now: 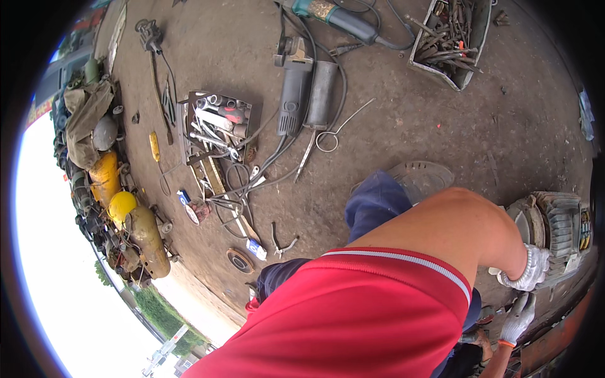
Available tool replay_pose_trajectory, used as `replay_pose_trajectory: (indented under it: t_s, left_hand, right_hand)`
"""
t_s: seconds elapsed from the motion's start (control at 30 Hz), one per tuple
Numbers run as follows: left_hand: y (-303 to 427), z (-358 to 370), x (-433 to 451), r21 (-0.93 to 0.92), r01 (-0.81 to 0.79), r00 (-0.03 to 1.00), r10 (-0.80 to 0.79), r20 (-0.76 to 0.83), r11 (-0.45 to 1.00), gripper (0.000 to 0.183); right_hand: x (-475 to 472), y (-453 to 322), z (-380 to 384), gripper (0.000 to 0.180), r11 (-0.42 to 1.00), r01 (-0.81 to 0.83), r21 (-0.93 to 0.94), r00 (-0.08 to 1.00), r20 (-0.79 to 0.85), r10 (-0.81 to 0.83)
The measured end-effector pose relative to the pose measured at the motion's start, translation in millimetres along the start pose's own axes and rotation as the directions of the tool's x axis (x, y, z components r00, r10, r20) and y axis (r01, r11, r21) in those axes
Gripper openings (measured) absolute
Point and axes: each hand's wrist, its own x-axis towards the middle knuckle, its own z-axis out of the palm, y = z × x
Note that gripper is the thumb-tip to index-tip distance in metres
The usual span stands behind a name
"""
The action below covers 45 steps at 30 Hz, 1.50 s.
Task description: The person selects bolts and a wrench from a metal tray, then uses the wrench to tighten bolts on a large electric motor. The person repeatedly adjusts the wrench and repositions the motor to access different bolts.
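Observation:
At the right lies an electric motor with a finned grey metal housing. Yellow parts show in an opening on its far side. My left hand, in a white knitted glove, is against the motor's near lower side. Its fingers are partly hidden, so its grip is unclear. Just below is a gloved hand with an orange cuff, apparently my right hand. Its fingers point up towards the left hand and the motor's lower edge; whether it holds anything is unclear. My red-sleeved left arm covers much of the lower middle.
Angle grinders and cables lie on the ground. A metal box holds sockets and wrenches; another bin holds metal rods or bits. Pliers lie near my legs. Gas cylinders stand at left. A bare limb shows lower right.

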Motion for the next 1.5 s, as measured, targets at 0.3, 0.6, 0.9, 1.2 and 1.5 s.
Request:
replay_pose_trajectory:
  t_s: [0.3,0.6,0.9,1.2,1.5]
  left_hand:
    - [6,16,2,-0.153,0.042,0.986,-0.065,-0.151,0.987,0.027]
    - [-1,34,22,-0.192,0.008,0.951,-0.067,-0.301,0.981,0.028]
    - [-21,37,-15,-0.275,-0.114,0.906,-0.014,-0.424,0.955,0.039]
    - [26,4,-323,-0.416,0.655,0.559,-0.775,-0.295,0.631,0.021]
    - [228,68,-595,-0.06,0.781,-0.625,-0.774,-0.103,-0.622,0.035]
  right_hand:
    - [-18,-53,-3,0.02,0.748,0.333,-0.574,0.919,0.019,-0.394]
    - [-17,-63,-14,0.025,0.972,-0.115,0.206,0.991,-0.049,0.128]
    - [-1,-89,4,0.025,0.658,-0.454,0.601,0.889,0.25,0.385]
    - [-26,-24,16,0.033,0.946,0.2,-0.255,0.944,-0.207,-0.255]
    - [-11,20,7,0.044,0.738,-0.326,0.591,0.943,0.143,0.302]
